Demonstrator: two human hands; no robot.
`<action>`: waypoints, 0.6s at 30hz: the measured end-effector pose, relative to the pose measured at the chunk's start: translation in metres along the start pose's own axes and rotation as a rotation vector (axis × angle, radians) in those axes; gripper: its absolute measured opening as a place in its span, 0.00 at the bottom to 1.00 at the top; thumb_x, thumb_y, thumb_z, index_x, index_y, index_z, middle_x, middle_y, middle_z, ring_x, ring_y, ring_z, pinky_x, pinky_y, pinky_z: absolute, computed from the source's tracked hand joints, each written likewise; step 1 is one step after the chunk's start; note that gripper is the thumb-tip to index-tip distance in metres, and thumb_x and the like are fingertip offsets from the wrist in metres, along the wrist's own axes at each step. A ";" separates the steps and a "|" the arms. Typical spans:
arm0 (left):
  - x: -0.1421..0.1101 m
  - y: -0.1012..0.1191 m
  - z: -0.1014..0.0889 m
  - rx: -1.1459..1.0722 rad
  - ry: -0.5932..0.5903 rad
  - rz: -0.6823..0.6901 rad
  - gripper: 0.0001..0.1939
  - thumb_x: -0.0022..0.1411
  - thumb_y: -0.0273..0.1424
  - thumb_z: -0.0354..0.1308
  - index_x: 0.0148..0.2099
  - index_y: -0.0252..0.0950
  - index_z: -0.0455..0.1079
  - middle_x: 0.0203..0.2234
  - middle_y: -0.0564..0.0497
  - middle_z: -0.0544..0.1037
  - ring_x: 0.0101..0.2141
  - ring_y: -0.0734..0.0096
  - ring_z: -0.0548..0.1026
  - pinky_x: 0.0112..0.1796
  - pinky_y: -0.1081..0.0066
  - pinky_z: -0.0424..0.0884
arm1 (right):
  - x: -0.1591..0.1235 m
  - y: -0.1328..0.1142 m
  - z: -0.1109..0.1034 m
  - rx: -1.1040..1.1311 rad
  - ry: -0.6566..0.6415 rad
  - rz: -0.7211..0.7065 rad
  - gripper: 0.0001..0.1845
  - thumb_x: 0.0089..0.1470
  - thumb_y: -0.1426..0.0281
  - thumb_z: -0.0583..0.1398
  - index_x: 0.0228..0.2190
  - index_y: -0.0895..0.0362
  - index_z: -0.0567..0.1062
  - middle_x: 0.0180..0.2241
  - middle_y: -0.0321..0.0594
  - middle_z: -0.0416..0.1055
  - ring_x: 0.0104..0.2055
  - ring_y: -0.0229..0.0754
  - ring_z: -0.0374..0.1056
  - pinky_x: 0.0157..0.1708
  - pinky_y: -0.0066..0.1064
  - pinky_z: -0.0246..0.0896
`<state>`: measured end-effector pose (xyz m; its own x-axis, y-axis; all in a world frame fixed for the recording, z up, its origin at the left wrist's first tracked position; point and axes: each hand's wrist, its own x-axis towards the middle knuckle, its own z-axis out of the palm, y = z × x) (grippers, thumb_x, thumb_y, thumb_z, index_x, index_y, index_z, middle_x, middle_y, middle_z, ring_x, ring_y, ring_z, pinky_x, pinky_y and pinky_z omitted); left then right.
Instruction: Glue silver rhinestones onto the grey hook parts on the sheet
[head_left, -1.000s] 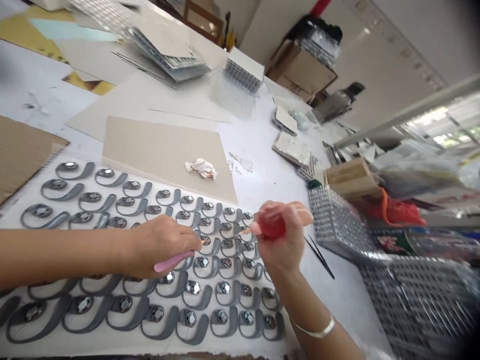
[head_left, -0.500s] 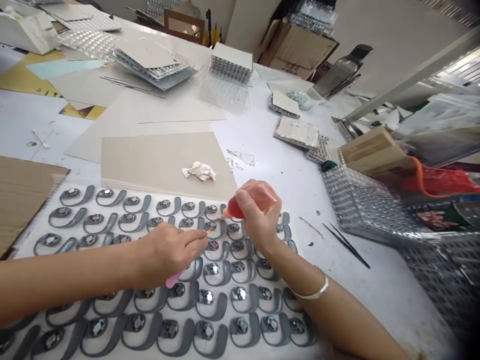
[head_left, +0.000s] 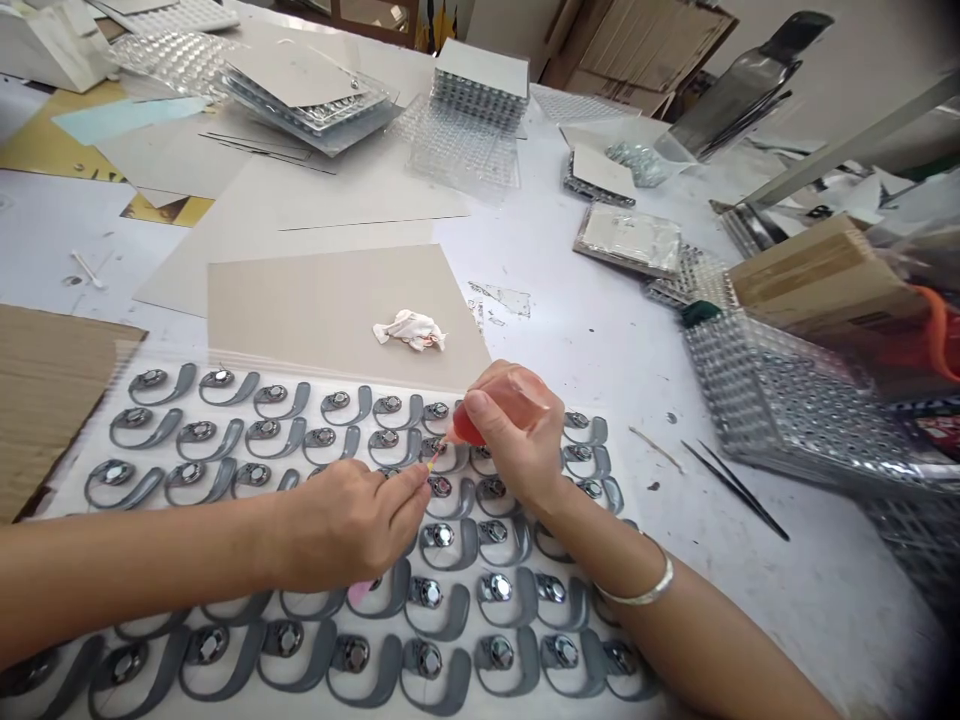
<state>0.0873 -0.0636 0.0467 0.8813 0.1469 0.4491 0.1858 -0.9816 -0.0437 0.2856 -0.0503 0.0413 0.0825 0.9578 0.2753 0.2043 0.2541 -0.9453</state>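
Closest to me on my feed are rows of gray hook-shaped pieces [head_left: 442, 540], each carrying a round metal disc, laid on a white sheet [head_left: 67, 500]. Above them, the left hand [head_left: 341, 525] pinches a pink-handled pick [head_left: 360, 592] in its fingers, its yellow tip just beside the nozzle of a red squeeze bottle [head_left: 469, 428]. The right hand [head_left: 517, 440] grips that bottle, fingers wrapped around it. Farther off, I see a crumpled rag [head_left: 410, 330] on a beige board [head_left: 300, 300]. To the right, black tweezers [head_left: 735, 503] and a clear dimpled tray [head_left: 795, 400] sit on the tabletop [head_left: 600, 350].
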 end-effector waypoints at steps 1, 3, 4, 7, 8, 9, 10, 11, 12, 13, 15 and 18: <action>-0.001 0.001 0.001 0.002 -0.005 -0.001 0.16 0.60 0.14 0.42 0.41 0.19 0.71 0.36 0.31 0.79 0.25 0.66 0.79 0.17 0.73 0.74 | 0.000 0.000 0.000 -0.015 -0.001 -0.004 0.16 0.52 0.62 0.62 0.20 0.57 0.69 0.20 0.33 0.66 0.22 0.35 0.63 0.24 0.31 0.60; -0.001 0.001 0.001 0.009 -0.011 -0.005 0.16 0.60 0.14 0.43 0.41 0.20 0.71 0.37 0.31 0.79 0.25 0.65 0.79 0.17 0.72 0.75 | 0.000 0.001 0.001 -0.033 -0.004 -0.018 0.15 0.52 0.62 0.63 0.20 0.57 0.69 0.20 0.34 0.66 0.23 0.35 0.63 0.24 0.31 0.60; -0.001 0.001 0.001 0.012 -0.010 -0.005 0.16 0.60 0.14 0.43 0.41 0.20 0.71 0.36 0.31 0.79 0.24 0.65 0.79 0.17 0.71 0.75 | 0.000 0.001 0.001 -0.033 -0.003 -0.026 0.15 0.52 0.63 0.63 0.19 0.57 0.69 0.20 0.34 0.66 0.23 0.36 0.63 0.24 0.31 0.60; 0.000 0.001 0.001 0.016 -0.009 0.000 0.16 0.60 0.14 0.43 0.41 0.20 0.71 0.36 0.32 0.79 0.24 0.65 0.79 0.17 0.71 0.75 | 0.000 0.001 0.002 -0.018 0.004 -0.049 0.14 0.52 0.64 0.63 0.20 0.57 0.70 0.20 0.34 0.66 0.23 0.35 0.63 0.24 0.31 0.60; 0.000 0.001 0.001 0.017 -0.007 -0.001 0.16 0.60 0.14 0.43 0.41 0.20 0.71 0.36 0.32 0.79 0.24 0.65 0.79 0.17 0.71 0.75 | 0.000 0.001 0.002 -0.016 0.008 -0.056 0.14 0.52 0.64 0.63 0.20 0.57 0.70 0.19 0.34 0.66 0.23 0.35 0.63 0.24 0.31 0.60; 0.000 0.001 0.001 0.016 -0.004 -0.001 0.15 0.60 0.14 0.43 0.41 0.20 0.72 0.36 0.32 0.79 0.24 0.65 0.79 0.17 0.72 0.75 | 0.000 0.001 0.003 -0.016 0.011 -0.062 0.14 0.52 0.64 0.63 0.20 0.57 0.70 0.19 0.34 0.66 0.23 0.35 0.63 0.24 0.31 0.60; 0.000 0.001 0.001 0.016 0.002 -0.005 0.15 0.60 0.14 0.43 0.40 0.20 0.72 0.36 0.32 0.79 0.24 0.65 0.79 0.17 0.72 0.75 | 0.000 0.001 0.003 -0.018 0.013 -0.064 0.14 0.52 0.64 0.63 0.20 0.56 0.69 0.19 0.34 0.66 0.23 0.36 0.63 0.25 0.31 0.61; -0.001 0.001 0.001 0.015 0.006 -0.008 0.15 0.60 0.14 0.43 0.40 0.20 0.71 0.35 0.32 0.79 0.24 0.65 0.79 0.17 0.72 0.75 | 0.000 0.001 0.002 -0.018 0.014 -0.063 0.14 0.52 0.64 0.63 0.20 0.56 0.70 0.19 0.34 0.66 0.23 0.36 0.63 0.25 0.31 0.61; -0.001 0.002 0.001 0.014 0.007 -0.008 0.15 0.60 0.14 0.43 0.40 0.20 0.71 0.35 0.32 0.79 0.24 0.65 0.79 0.17 0.72 0.75 | 0.000 0.001 0.002 -0.019 0.013 -0.063 0.14 0.52 0.64 0.63 0.20 0.56 0.70 0.19 0.34 0.66 0.23 0.36 0.63 0.25 0.31 0.61; -0.001 0.002 0.001 0.013 0.004 -0.007 0.15 0.60 0.14 0.43 0.40 0.20 0.71 0.35 0.32 0.79 0.24 0.66 0.79 0.18 0.72 0.75 | 0.000 0.001 0.002 -0.020 0.012 -0.064 0.14 0.52 0.64 0.63 0.20 0.56 0.70 0.19 0.34 0.66 0.24 0.36 0.63 0.25 0.31 0.61; -0.001 0.002 0.002 0.011 -0.005 -0.005 0.16 0.60 0.14 0.42 0.41 0.20 0.71 0.35 0.32 0.79 0.24 0.67 0.79 0.19 0.72 0.76 | 0.000 0.001 0.002 -0.026 0.008 -0.070 0.14 0.52 0.64 0.63 0.20 0.57 0.70 0.19 0.34 0.66 0.24 0.36 0.63 0.25 0.31 0.60; 0.000 0.002 0.001 0.017 -0.006 -0.011 0.16 0.61 0.15 0.42 0.40 0.21 0.71 0.35 0.32 0.80 0.24 0.67 0.78 0.19 0.73 0.75 | 0.000 0.001 0.002 -0.028 0.012 -0.071 0.14 0.52 0.64 0.63 0.20 0.56 0.70 0.19 0.34 0.66 0.24 0.36 0.62 0.25 0.31 0.60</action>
<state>0.0879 -0.0650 0.0456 0.8820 0.1584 0.4439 0.2027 -0.9778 -0.0538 0.2837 -0.0499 0.0397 0.0781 0.9358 0.3439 0.2375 0.3175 -0.9180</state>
